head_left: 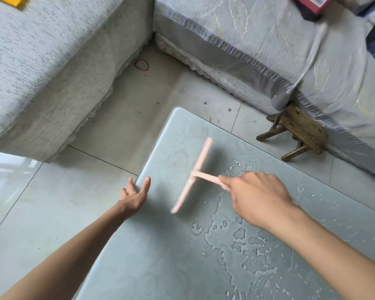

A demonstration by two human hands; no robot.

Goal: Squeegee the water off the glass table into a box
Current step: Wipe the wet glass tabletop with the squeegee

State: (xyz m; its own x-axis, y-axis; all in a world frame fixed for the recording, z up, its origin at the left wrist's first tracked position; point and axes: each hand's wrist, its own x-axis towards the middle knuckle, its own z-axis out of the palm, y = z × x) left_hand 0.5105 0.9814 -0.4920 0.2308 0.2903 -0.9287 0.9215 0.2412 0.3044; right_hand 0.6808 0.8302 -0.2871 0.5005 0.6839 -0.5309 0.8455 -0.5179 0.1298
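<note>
A pale green glass table [160, 256] fills the lower middle and right. Water [243, 234] lies in a ragged puddle and drops across its right half. My right hand [258, 198] is shut on the handle of a pink squeegee [193, 176], whose long blade is blurred over the table's left part, left of the puddle. My left hand [134, 193] is open, palm up, at the table's left edge with the thumb over the rim and nothing in it. No box is in view.
A grey sofa [41, 72] stands at the left and another covered sofa [268, 50] at the back right. A small wooden stool [299, 131] sits on the tiled floor [41, 202] by the table's far corner. A red elastic band [141, 65] lies near the sofas.
</note>
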